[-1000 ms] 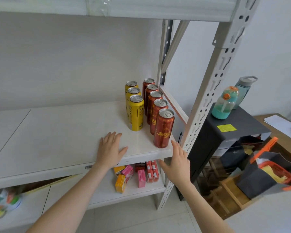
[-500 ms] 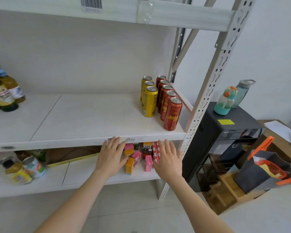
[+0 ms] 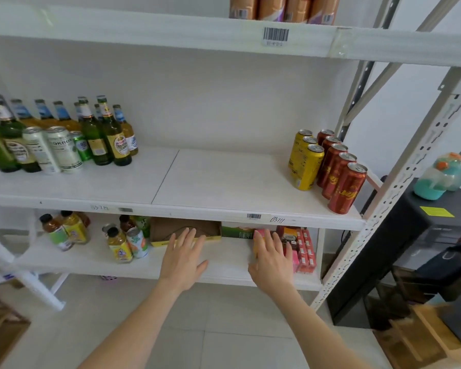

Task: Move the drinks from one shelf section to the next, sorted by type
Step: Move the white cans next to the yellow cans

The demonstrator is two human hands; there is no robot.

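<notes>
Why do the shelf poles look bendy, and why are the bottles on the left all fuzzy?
Head view: the wide-angle lens bends the white perforated metal shelf post; also in the head view, the green glass bottles at far left are blurred, while the red drink cans look sharp.

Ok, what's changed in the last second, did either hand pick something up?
Both hands dropped: the left hand came off the middle shelf, and it and the right hand now hover open before the lower shelf. Nothing was taken hold of. The view pulled back, so beer bottles show at left. The yellow cans and red cans stayed in their rows.
</notes>
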